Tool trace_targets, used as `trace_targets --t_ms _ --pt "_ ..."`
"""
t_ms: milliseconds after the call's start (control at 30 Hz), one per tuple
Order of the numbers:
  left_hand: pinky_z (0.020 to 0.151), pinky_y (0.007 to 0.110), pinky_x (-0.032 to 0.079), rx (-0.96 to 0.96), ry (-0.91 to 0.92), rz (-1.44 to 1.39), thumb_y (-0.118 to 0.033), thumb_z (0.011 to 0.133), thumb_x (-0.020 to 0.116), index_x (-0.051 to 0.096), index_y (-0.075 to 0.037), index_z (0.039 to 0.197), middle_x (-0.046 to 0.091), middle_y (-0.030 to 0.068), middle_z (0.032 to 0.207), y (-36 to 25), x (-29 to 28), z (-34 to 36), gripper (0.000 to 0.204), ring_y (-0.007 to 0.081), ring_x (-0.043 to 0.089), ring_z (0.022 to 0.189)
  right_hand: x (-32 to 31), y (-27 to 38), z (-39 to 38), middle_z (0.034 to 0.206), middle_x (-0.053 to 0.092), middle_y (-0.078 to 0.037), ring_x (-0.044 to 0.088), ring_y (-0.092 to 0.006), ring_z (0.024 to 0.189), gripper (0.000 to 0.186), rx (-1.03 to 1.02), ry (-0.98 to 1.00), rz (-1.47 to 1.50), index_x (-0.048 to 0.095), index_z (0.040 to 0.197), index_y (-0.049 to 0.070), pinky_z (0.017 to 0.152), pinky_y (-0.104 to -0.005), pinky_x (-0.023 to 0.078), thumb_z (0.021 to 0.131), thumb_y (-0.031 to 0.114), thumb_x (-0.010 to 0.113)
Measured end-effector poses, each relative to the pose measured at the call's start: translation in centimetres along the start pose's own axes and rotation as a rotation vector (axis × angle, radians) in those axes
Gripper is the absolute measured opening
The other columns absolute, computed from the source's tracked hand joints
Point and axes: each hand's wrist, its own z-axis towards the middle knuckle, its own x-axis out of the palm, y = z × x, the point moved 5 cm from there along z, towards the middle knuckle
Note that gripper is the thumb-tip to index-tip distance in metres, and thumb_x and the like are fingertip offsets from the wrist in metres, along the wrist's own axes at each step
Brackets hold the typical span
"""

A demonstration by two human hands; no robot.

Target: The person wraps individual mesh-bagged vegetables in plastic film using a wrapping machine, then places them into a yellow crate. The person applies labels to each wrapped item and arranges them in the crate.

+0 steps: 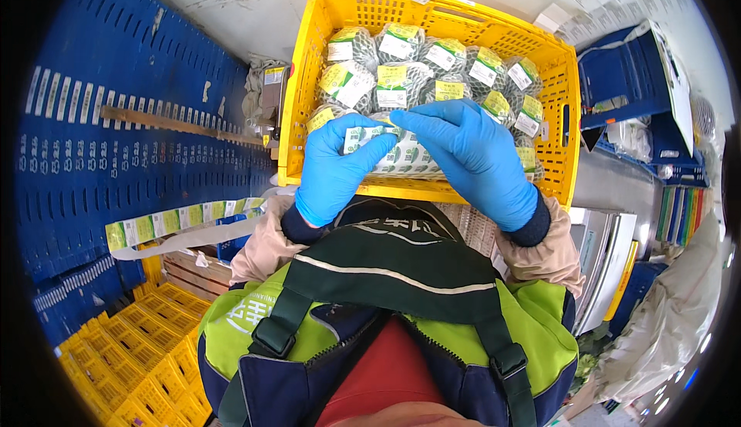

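My left hand [340, 166], in a blue glove, pinches the left end of a white sheet [409, 160] printed with green leaf shapes. From the other side, my right hand [480, 163], gloved in blue too, brings its closed fingertips to the sheet's upper edge, close to my left thumb; whatever they grip is too small to make out. The sheet lies over the near side of a yellow crate [567, 130]. Inside the crate are several netted packs [394, 87] with yellow-green and white labels. My hands hide some of the nearest packs.
A long strip of yellow-green labels [177, 220] hangs at the left, before blue slotted panels [69, 172]. Yellow crates [147, 342] are stacked at the lower left. A blue bin [625, 79] is at the right, with white plastic sheeting [664, 319] below it.
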Motion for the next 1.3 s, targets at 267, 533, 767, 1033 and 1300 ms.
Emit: trace_targets --t_ms 267,533,767,1033,1300 --pt "0.063 0.02 0.045 -0.212 0.083 -0.149 -0.012 0.087 0.062 0.066 -0.002 0.089 0.066 0.0006 0.08 2.3 1.2 2.1 0.011 0.0048 0.057 0.07 1.3 -0.4 -2.7 0.091 0.059 -0.001 0.059 -0.0199 0.077 0.036 -0.096 -0.134 -0.429 0.061 0.106 0.012 0.06 -0.032 0.049 0.071 0.012 0.061" --pt "0.069 0.023 0.047 -0.189 -0.041 -0.217 -0.014 0.086 0.063 0.063 -0.003 0.1 0.065 0.003 0.088 4.7 -1.8 4.4 0.018 0.0084 0.06 0.075 -4.4 -8.9 -11.3 0.096 0.065 0.001 0.058 -0.0069 0.076 0.02 0.678 -0.455 0.352 0.065 0.099 0.009 0.069 -0.0237 0.048 0.079 0.004 0.066" --pt "0.08 0.028 0.049 -0.19 -0.177 -0.537 -0.019 0.089 0.06 0.056 -0.003 0.114 0.063 0.0077 0.105 6.3 -5.3 7.4 0.031 0.0168 0.062 0.093 -3.1 -21.7 -25.2 0.07 0.067 -0.005 0.062 -0.0132 0.061 0.015 1.23 -0.226 -0.058 0.069 0.078 0.003 0.06 -0.0273 0.049 0.073 0.017 0.072" --pt "0.087 0.032 0.046 -0.166 -0.156 -0.526 -0.031 0.088 0.06 0.05 -0.002 0.123 0.059 0.0114 0.118 7.0 -6.6 7.2 0.046 0.0205 0.058 0.103 -2.4 -20.9 -20.2 0.081 0.066 -0.014 0.064 -0.0307 0.069 0.035 1.178 -0.04 -0.615 0.06 0.095 0.001 0.064 -0.0373 0.05 0.07 0.021 0.073" --pt "0.096 0.037 0.041 -0.202 -0.191 -0.706 -0.036 0.092 0.051 0.047 -0.002 0.128 0.055 0.0105 0.126 7.4 -7.8 7.6 0.05 0.0233 0.055 0.11 5.4 -20.2 -18.4 0.073 0.062 -0.005 0.06 -0.0128 0.068 0.029 1.021 0.025 0.239 0.056 0.091 0.002 0.062 -0.0257 0.048 0.07 0.011 0.075"
